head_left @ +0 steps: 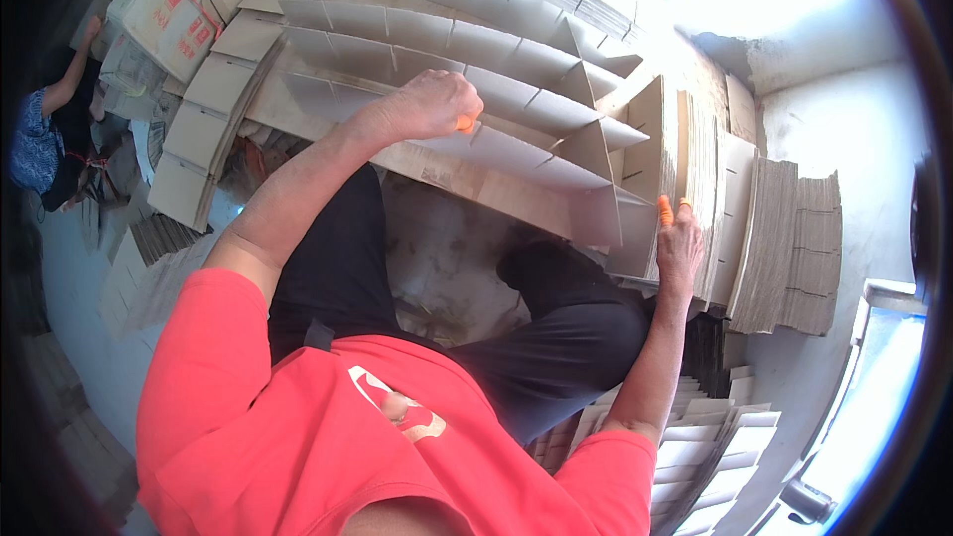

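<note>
In front of me several long grey cardboard divider strips [496,144] stand on edge in parallel rows. Short cardboard cross pieces [586,151] slot across them near their right end. My left hand [432,105] is closed at the top edge of the nearest long strip, with an orange finger cover against it; the other fingertips are partly hidden. At the right, my right hand [681,248] rests on a stack of upright notched cardboard pieces [701,154]. Two of its fingers, in orange covers, stretch apart over the pieces' edges.
More cardboard stacks [784,243] stand at the right by the wall. Layered notched sheets [204,129] lie at the left, beside a large carton [174,20]. Another person's arm [71,79] shows at the far left. Further cardboard pieces [710,457] lie at lower right.
</note>
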A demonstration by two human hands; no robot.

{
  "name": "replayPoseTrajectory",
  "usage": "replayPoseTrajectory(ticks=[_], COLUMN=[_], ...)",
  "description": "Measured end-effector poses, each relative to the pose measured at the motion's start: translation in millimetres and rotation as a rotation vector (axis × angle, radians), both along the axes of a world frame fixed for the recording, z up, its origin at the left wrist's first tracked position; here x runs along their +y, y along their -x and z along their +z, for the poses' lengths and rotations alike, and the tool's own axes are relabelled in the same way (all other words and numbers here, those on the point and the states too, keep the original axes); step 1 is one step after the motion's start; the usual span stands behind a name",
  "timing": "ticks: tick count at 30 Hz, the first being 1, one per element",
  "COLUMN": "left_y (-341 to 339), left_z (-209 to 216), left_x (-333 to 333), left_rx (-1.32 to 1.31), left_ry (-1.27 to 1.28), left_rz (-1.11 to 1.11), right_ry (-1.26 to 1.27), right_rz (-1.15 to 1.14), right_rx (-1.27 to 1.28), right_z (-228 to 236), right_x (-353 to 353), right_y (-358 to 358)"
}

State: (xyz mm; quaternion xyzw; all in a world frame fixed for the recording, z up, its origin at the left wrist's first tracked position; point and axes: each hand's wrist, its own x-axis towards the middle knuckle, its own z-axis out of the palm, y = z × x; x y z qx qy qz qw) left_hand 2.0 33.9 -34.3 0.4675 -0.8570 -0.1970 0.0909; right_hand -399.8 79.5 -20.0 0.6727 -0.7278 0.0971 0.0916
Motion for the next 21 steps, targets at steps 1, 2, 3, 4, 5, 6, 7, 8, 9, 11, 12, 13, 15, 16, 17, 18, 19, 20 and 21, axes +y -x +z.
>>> replayPoseTrajectory(ticks=[1,2,3,4,5,6,7,8,9,11,12,13,15,16,17,18,19,20,21], left_y=[2,5,5,5,4,8,14,19,22,20,21,21,20,20,21,22,22,23,23], left_z=[8,12,10,4,-1,-3,-5,-6,-6,-18,-19,-20,-19,-21,-25,-27,-28,-30,-29], left_x=[1,1,1,1,1,-4,-10,-15,-17,-26,-29,-31,-33,-35,-36,-38,-40,-42,-43], left_rx=[0.034,0.068,0.146,0.226,0.304,0.276,0.248,0.218,0.166,0.024,-0.046,-0.056,-0.075,-0.07,-0.065,-0.058,-0.063,-0.067,-0.072], left_ry=[-0.059,-0.118,0.04,0.195,0.35,0.454,0.557,0.66,0.585,0.418,0.335,0.33,0.321,0.336,0.35,0.37,0.356,0.342,0.327], left_rz=[0.011,0.021,0.028,0.035,0.041,0.057,0.074,0.092,0.063,0.023,-0.001,0.005,0.017,0.009,0.003,-0.001,0.007,0.014,0.024], right_ry=[0.05,0.104,0.158,0.209,0.078,0.039,0.0,-0.039,-0.071,-0.116,-0.139,-0.152,-0.175,-0.164,-0.153,-0.136,-0.103,-0.069,-0.036], right_rz=[-0.004,-0.006,0.007,0.018,-0.02,0.027,0.075,0.123,0.117,-0.021,-0.093,-0.1,-0.112,-0.095,-0.078,-0.058,-0.036,-0.013,0.013], right_rx=[-0.028,0.024,0.069,0.117,0.129,0.152,0.174,0.195,0.219,0.228,0.232,0.219,0.194,0.198,0.202,0.208,0.195,0.183,0.17], right_z=[-2,-3,0,6,13,13,11,9,7,6,6,5,5,3,-4,-8,-11,-15,-14], right_x=[2,5,6,7,11,14,16,19,19,18,18,16,13,13,13,11,11,11,10], right_y=[4,8,6,-1,-11,-11,-10,-8,-5,-1,-1,-2,-7,-5,-2,3,7,12,11])
